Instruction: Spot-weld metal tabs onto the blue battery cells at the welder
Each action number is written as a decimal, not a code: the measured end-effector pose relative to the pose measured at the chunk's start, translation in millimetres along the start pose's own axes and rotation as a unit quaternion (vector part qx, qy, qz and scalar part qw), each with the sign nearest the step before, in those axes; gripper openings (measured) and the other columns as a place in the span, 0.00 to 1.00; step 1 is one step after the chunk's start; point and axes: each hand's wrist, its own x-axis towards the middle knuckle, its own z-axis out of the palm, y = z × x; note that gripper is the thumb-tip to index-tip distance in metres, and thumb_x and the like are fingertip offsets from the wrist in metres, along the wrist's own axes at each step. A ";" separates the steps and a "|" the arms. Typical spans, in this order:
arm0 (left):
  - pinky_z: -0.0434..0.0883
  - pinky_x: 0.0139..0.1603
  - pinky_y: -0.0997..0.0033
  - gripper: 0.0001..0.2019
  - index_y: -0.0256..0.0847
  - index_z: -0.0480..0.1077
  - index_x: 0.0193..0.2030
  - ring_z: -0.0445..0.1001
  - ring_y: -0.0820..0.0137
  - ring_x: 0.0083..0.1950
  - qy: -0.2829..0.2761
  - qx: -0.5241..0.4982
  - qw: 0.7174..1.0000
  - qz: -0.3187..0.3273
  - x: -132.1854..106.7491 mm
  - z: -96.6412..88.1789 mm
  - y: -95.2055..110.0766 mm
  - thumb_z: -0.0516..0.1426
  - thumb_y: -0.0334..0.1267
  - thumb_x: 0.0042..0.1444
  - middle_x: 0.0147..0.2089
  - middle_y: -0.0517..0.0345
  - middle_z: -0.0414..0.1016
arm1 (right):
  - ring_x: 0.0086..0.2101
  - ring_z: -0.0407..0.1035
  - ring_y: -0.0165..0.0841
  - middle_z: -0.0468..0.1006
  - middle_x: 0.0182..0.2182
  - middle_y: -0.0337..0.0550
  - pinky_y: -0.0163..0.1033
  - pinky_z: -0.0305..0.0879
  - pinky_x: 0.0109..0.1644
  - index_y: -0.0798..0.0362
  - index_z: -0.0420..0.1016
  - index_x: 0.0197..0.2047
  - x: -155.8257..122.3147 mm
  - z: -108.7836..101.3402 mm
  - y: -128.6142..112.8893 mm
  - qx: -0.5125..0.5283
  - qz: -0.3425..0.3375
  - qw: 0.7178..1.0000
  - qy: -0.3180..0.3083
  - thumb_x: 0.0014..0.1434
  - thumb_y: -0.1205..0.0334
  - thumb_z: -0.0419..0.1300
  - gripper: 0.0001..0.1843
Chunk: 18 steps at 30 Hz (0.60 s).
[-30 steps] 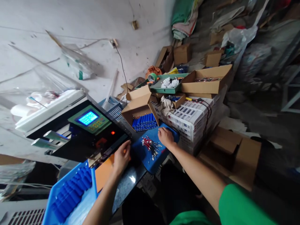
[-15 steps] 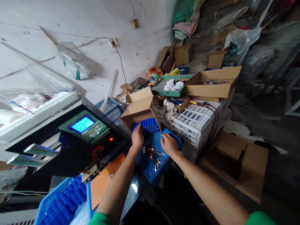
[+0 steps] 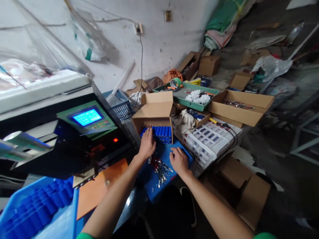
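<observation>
My left hand reaches into the front of an open cardboard box, its fingers stretched over the left end of the blue cylindrical battery cells. The cells lie side by side in rows, some hidden by the hand. My right hand is over the blue work surface, to the right of the box, with its fingers curled in. Anything inside those fingers is hidden. Between my forearms lies a loose bundle of thin wires, red and dark with shiny metal ends.
At left stands a machine with a lit screen; below it a blue tray holds more blue cells. Behind are a green tray of white parts and a long carton on a white crate. An open carton sits low right.
The view has shifted, so the machine sits further left and the box faces me more squarely. My left fingers have flattened out over the cells. My right hand stays curled beside the wires.
</observation>
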 end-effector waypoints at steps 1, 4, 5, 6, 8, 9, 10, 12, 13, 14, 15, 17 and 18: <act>0.54 0.70 0.43 0.33 0.27 0.47 0.70 0.48 0.52 0.73 0.003 -0.012 1.000 -0.004 -1.3 -6.0 4.3 0.49 0.29 0.57 0.71 0.35 0.51 | 0.40 0.71 0.38 0.78 0.39 0.48 0.38 0.64 0.43 0.54 0.75 0.46 -0.2 -0.1 0.5 -0.002 -0.001 1.000 -0.002 0.61 0.65 0.52 0.13; 0.57 0.70 0.46 0.29 0.34 0.53 0.68 0.53 0.56 0.72 0.012 -0.054 0.998 -0.015 -19.7 -35.9 22.6 0.49 0.32 0.59 0.70 0.42 0.56 | 0.39 0.71 0.37 0.77 0.39 0.48 0.38 0.63 0.43 0.54 0.75 0.45 -0.5 -0.7 2.1 -0.001 -0.009 1.000 -0.010 0.61 0.65 0.52 0.13; 0.58 0.69 0.47 0.27 0.37 0.56 0.67 0.55 0.57 0.71 0.009 -0.069 0.997 -0.017 -32.1 -49.0 30.4 0.49 0.34 0.60 0.68 0.46 0.60 | 0.39 0.71 0.37 0.77 0.38 0.48 0.38 0.63 0.44 0.54 0.75 0.45 -0.7 -1.0 2.7 0.000 -0.013 1.000 -0.013 0.61 0.65 0.52 0.13; 0.59 0.69 0.48 0.25 0.39 0.58 0.66 0.58 0.58 0.69 0.003 -0.084 0.996 -0.017 -48.1 -62.7 38.9 0.49 0.36 0.61 0.66 0.48 0.63 | 0.39 0.71 0.36 0.77 0.38 0.48 0.38 0.63 0.44 0.54 0.76 0.45 -0.8 -1.4 3.4 0.001 -0.017 1.000 -0.017 0.61 0.65 0.53 0.13; 0.64 0.66 0.51 0.22 0.42 0.62 0.64 0.63 0.60 0.66 -0.009 -0.119 0.992 -0.032 -90.3 -89.6 56.9 0.49 0.38 0.63 0.63 0.50 0.68 | 0.39 0.70 0.36 0.76 0.37 0.47 0.38 0.63 0.44 0.54 0.76 0.45 -1.3 -2.1 4.6 -0.001 -0.021 1.000 -0.021 0.61 0.65 0.53 0.13; 0.66 0.64 0.52 0.21 0.42 0.64 0.62 0.66 0.60 0.64 -0.013 -0.131 0.990 -0.040 -116.0 -101.1 65.9 0.50 0.39 0.63 0.61 0.50 0.69 | 0.39 0.70 0.36 0.76 0.37 0.47 0.37 0.63 0.44 0.55 0.76 0.45 -1.6 -2.5 5.2 -0.003 -0.022 1.000 -0.022 0.61 0.65 0.53 0.13; 0.69 0.62 0.54 0.19 0.43 0.67 0.60 0.69 0.60 0.61 -0.008 -0.139 0.989 -0.060 -144.5 -110.3 74.5 0.50 0.39 0.63 0.59 0.50 0.72 | 0.39 0.70 0.36 0.76 0.36 0.47 0.37 0.63 0.44 0.55 0.76 0.45 -1.9 -2.8 5.8 -0.005 -0.021 1.000 -0.021 0.61 0.65 0.53 0.13; 0.74 0.55 0.59 0.17 0.45 0.72 0.55 0.75 0.61 0.53 -0.011 -0.146 0.984 -0.096 -207.6 -119.7 89.1 0.52 0.40 0.61 0.50 0.51 0.78 | 0.39 0.70 0.36 0.76 0.37 0.47 0.37 0.62 0.44 0.55 0.76 0.45 -2.6 -3.1 7.0 -0.007 -0.021 1.000 -0.017 0.61 0.64 0.53 0.13; 0.75 0.51 0.60 0.16 0.46 0.73 0.53 0.77 0.61 0.49 -0.014 -0.149 0.980 -0.128 -241.4 -119.4 94.6 0.53 0.42 0.61 0.46 0.51 0.79 | 0.39 0.69 0.36 0.76 0.37 0.47 0.37 0.62 0.44 0.55 0.75 0.45 -3.0 -3.2 7.6 -0.007 -0.022 1.000 -0.015 0.61 0.64 0.53 0.13; 0.76 0.48 0.61 0.15 0.47 0.75 0.49 0.78 0.61 0.46 -0.010 -0.155 0.974 -0.166 -275.8 -115.8 98.5 0.53 0.43 0.60 0.43 0.52 0.80 | 0.39 0.69 0.36 0.76 0.37 0.48 0.37 0.62 0.44 0.55 0.75 0.45 -3.4 -3.3 8.2 -0.007 -0.023 1.000 -0.013 0.61 0.64 0.53 0.13; 0.77 0.47 0.62 0.14 0.47 0.77 0.47 0.79 0.60 0.45 -0.012 -0.164 0.965 -0.202 -310.4 -109.3 100.8 0.55 0.45 0.59 0.42 0.53 0.81 | 0.39 0.69 0.36 0.76 0.38 0.48 0.37 0.62 0.45 0.55 0.75 0.45 -3.7 -3.5 8.9 -0.007 -0.024 1.000 -0.012 0.61 0.64 0.52 0.13; 0.79 0.44 0.63 0.14 0.48 0.79 0.40 0.80 0.59 0.42 0.009 -0.181 0.939 -0.293 -377.0 -90.3 100.3 0.55 0.50 0.57 0.40 0.55 0.82 | 0.39 0.69 0.36 0.76 0.37 0.48 0.37 0.62 0.45 0.56 0.76 0.45 -4.6 -4.0 10.2 -0.008 -0.027 1.000 -0.007 0.62 0.63 0.52 0.14; 0.80 0.43 0.63 0.16 0.48 0.79 0.39 0.81 0.58 0.41 0.002 -0.191 0.922 -0.336 -407.7 -79.3 97.9 0.54 0.53 0.56 0.39 0.56 0.82 | 0.39 0.69 0.36 0.76 0.37 0.48 0.37 0.62 0.44 0.56 0.76 0.45 -5.1 -4.3 10.8 -0.009 -0.028 1.000 -0.004 0.62 0.63 0.51 0.14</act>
